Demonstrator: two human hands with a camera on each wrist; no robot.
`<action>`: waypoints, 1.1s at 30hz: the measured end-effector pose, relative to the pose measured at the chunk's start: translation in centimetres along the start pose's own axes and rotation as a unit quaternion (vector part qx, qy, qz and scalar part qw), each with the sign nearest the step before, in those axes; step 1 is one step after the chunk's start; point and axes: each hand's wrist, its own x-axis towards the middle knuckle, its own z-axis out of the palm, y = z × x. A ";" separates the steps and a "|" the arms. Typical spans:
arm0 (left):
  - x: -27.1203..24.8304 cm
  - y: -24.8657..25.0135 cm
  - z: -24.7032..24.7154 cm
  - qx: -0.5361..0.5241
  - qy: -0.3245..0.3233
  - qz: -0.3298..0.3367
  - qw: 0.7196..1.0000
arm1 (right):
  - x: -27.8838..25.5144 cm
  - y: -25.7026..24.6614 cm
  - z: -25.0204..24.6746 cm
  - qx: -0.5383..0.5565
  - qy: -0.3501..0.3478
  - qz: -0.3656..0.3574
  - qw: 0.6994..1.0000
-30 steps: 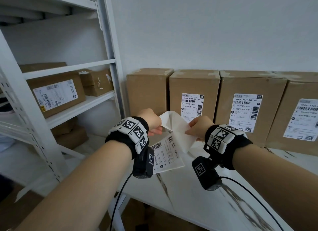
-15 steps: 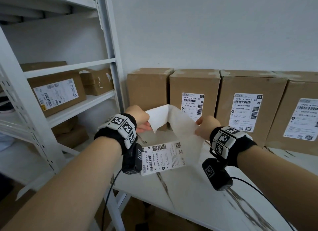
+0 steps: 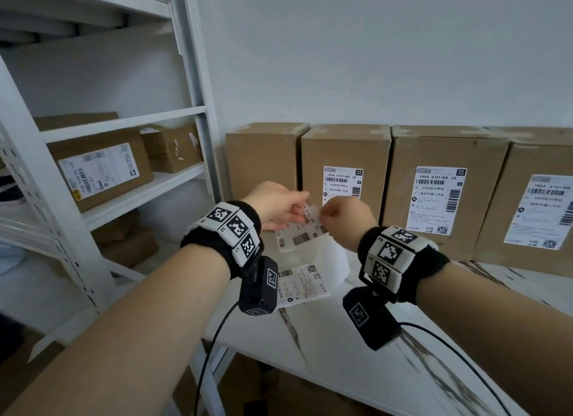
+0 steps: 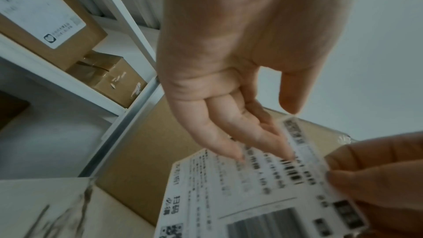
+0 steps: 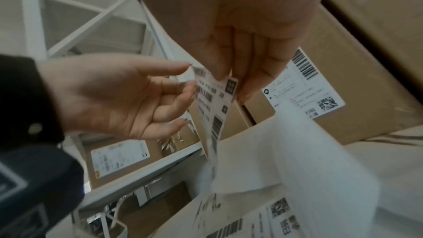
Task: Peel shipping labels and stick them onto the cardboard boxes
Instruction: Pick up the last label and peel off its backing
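Observation:
A peeled shipping label [image 3: 302, 231] hangs in the air in front of the boxes, printed side toward me. My right hand [image 3: 325, 212] pinches its top right corner [image 5: 228, 79]. The straight fingers of my left hand [image 3: 297, 205] touch its left edge, and the thumb is close to the top corner [image 4: 289, 108]. The white backing strip [image 3: 330, 260] droops from under the label to the table, with another label [image 3: 302, 284] on it. The leftmost cardboard box [image 3: 263, 158] has a bare front, just behind my left hand.
Three boxes [image 3: 345, 149] [image 3: 446, 155] [image 3: 539, 158] with labels stand in a row against the wall on the white marble table [image 3: 356, 338]. A white metal shelf [image 3: 193, 74] at left holds a labelled box [image 3: 99, 167] and smaller boxes.
The hands were pulling label and backing apart. Now the backing has dropped to the table, the label is free, and both hands have come together and risen toward the boxes.

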 end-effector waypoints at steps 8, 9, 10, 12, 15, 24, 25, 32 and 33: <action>0.3 -1.8 -0.6 0.044 0.009 -0.024 0.999 | 0.6 1.2 -1.8 0.245 0.042 0.128 0.960; 0.0 -1.8 -0.5 0.011 -0.018 -0.036 0.999 | 0.7 1.3 -2.0 0.249 0.047 0.138 0.958; -0.2 -1.9 -0.4 -0.004 -0.034 -0.034 0.999 | 0.8 1.6 -2.1 0.245 0.050 0.144 0.958; -0.1 -2.1 -0.2 0.001 -0.036 -0.008 0.999 | 1.0 2.1 -2.4 0.229 0.053 0.157 0.959; 0.3 -2.3 -0.1 -0.037 -0.017 0.029 0.999 | 1.3 2.8 -2.7 0.207 0.070 0.183 0.959; 0.5 -1.3 1.0 -0.070 0.006 0.060 0.996 | 0.6 2.1 -2.8 -0.079 0.188 0.144 0.968; 0.5 -1.2 1.1 -0.067 0.009 0.063 0.996 | 0.3 1.9 -2.8 -0.116 0.211 0.112 0.964; 0.0 -0.5 2.0 -0.016 0.000 0.090 0.996 | -0.8 1.2 -2.8 0.041 0.064 -0.010 0.997; -0.1 -0.4 2.0 -0.004 -0.003 0.098 0.995 | -0.9 1.2 -2.8 0.053 0.058 -0.006 0.997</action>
